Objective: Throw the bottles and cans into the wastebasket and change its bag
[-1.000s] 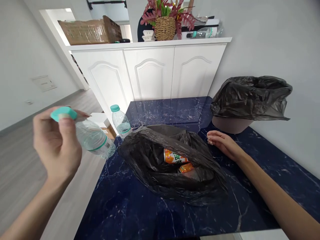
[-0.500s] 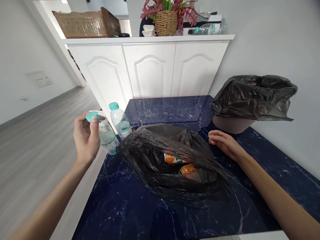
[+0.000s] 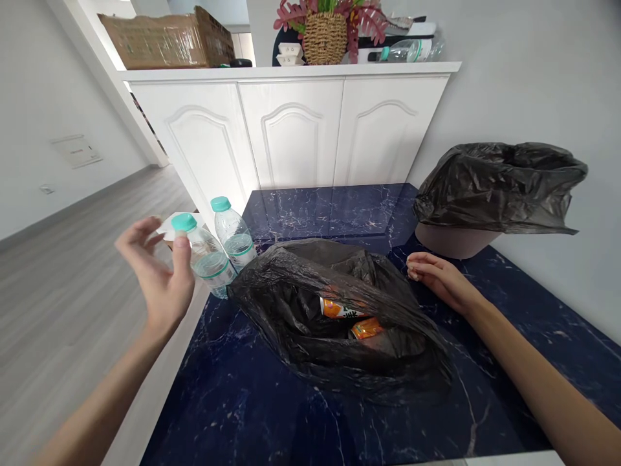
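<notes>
Two clear plastic bottles with teal caps stand side by side at the table's left edge. My left hand [image 3: 158,272] is open beside the nearer bottle [image 3: 209,262], thumb and fingers spread apart, with the thumb tip by its cap. Just behind it stands the farther bottle [image 3: 235,236]. A black plastic bag [image 3: 295,359] lies with its mouth open in the middle of the table, and two orange drink cans [image 3: 367,328] show inside. Right of the bag, my right hand [image 3: 441,279] rests low over the table, fingers curled together and nothing visible in them.
A bin lined with a black bag [image 3: 499,191] stands at the right by the wall. The dark blue marble-patterned tabletop [image 3: 252,414] meets a white cabinet [image 3: 295,139]. On the cabinet are a cardboard box [image 3: 160,45], a plant in a woven basket [image 3: 325,40] and another bottle [image 3: 402,52].
My left hand has let go of the nearer bottle's cap; its fingers have spread and moved left. That bottle now stands upright on its own. My right hand has hardly moved.
</notes>
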`<state>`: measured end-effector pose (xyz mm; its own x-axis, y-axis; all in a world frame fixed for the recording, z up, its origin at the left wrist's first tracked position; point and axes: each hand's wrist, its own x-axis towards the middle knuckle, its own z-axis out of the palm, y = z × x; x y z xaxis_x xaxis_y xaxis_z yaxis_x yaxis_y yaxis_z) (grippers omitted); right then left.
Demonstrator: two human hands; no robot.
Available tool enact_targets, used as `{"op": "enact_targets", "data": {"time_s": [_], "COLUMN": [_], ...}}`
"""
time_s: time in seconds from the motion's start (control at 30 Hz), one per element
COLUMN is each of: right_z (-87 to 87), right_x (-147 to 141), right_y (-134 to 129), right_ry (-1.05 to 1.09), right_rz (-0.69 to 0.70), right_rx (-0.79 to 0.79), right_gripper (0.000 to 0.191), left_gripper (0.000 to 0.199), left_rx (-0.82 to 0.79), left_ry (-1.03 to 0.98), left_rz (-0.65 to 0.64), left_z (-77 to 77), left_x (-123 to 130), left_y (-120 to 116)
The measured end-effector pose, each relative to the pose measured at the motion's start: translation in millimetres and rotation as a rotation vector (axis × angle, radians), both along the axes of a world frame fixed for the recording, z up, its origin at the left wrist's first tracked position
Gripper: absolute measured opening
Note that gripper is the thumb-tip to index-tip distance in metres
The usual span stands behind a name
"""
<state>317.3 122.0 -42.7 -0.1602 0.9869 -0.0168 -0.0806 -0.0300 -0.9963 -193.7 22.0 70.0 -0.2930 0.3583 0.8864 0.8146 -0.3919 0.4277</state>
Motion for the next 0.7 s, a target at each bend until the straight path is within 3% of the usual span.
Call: {"op": "enact_targets", "data": {"time_s": [0.07,0.13,0.17,0.23,0.3,0.5,0.7], "right_z": [0.2,1.1,1.7,2.9,3.9,4.4,3.3], "right_x": [0,1,1,1,1,0,-1], "right_y": [0,-1,-1,-1,-1,-1,0], "right_ry": [0.001,0.0,-0.001,-0.004,-0.004,0.01,0.023], "right_rz": [0.003,0.008,0.01,0.011,0.008,0.003,0.005], "right_rx": [0.0,-0.002,-0.004,-0.008,-0.01,-0.01,-0.012], "right_gripper": [0.039,0.038,0.037,0.036,0.037,0.04,0.042], "left_gripper": [0.046,0.029,0.022,0.026,0.029,0.067,0.071], "left_rx": [0.192,0.159,0.025,-0.429,-0.641,-0.829,-0.884], "left_ry": [0.177,0.384,0.486,0.691,0.745,0.668,0.62], "left_rz": [0.09,-0.017,-0.139,-0.47,-0.632,-0.645,-0.681], "left_z": [1.6,3.7,4.0,1.3,-7.0,-37.5,-43.5], "left_x": [6,19,29,52,74,112,139], "left_y": [-11,-24,-31,-41,-46,-29,-6]}}
